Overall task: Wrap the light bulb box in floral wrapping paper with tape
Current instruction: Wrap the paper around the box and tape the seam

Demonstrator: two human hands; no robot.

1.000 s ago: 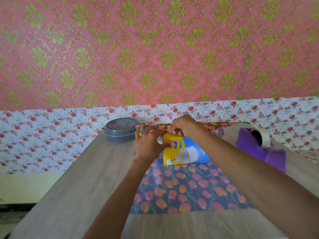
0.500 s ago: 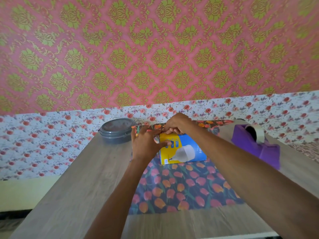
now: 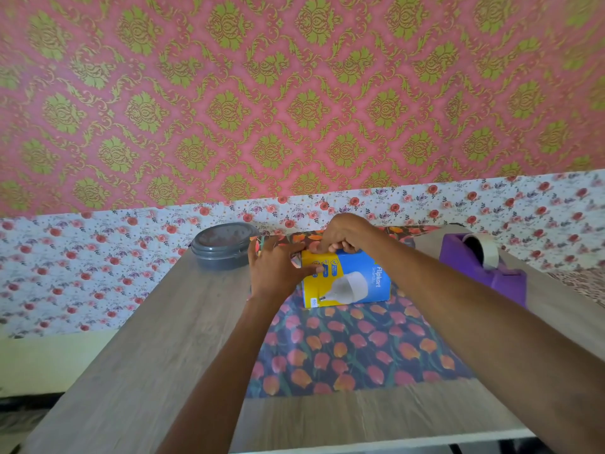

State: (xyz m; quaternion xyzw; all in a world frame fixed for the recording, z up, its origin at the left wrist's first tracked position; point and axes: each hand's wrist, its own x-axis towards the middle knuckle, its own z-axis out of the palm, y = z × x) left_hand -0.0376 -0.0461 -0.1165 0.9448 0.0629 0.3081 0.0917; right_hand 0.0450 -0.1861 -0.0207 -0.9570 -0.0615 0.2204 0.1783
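Holding a light bulb box (image 3: 353,283) at its far left corner, a person works with both hands over a sheet of tulip-printed paper (image 3: 353,352) spread on a wooden table (image 3: 157,348). The box stands on the far half of the paper, its blue and yellow front facing the viewer and wholly uncovered. The left hand (image 3: 276,271) lies flat against the box's left end, fingers straight, thumb resting on the yellow face. The right hand (image 3: 343,232) has its fingers curled tight over the top back edge of the box; whether paper or tape sits under them is hidden. This looks like the first step, fixing the paper's far edge to the box. Next would likely come rolling or folding the near paper up over the front, which calls for keeping the sheet taut and square. Counted: one box, one sheet, one purple tape dispenser (image 3: 474,273) at right, one grey lidded tub (image 3: 222,247) at left, two hands.
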